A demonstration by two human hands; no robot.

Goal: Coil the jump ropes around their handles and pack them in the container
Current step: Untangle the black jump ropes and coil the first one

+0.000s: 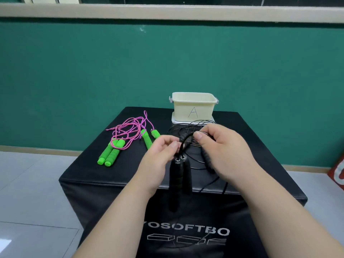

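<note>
Dangling from left hand, black handles point down (cord uppermost).

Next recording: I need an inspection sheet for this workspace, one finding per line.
Surface: black cloth-covered box, white lettering on its front.
Job's things: cream container marked A at the far edge, inside hidden; green-handled ropes on the left, pink cords tangled and uncoiled; black handles held side by side; black cord in loose loops before the container.
Clutter: nothing seen.
Hands: left hand grips the black handles near their tops; right hand pinches the black cord.
Cables: nothing seen beyond the rope cords.
Surroundings: green wall, pale tiled floor, red object at the right edge.
</note>
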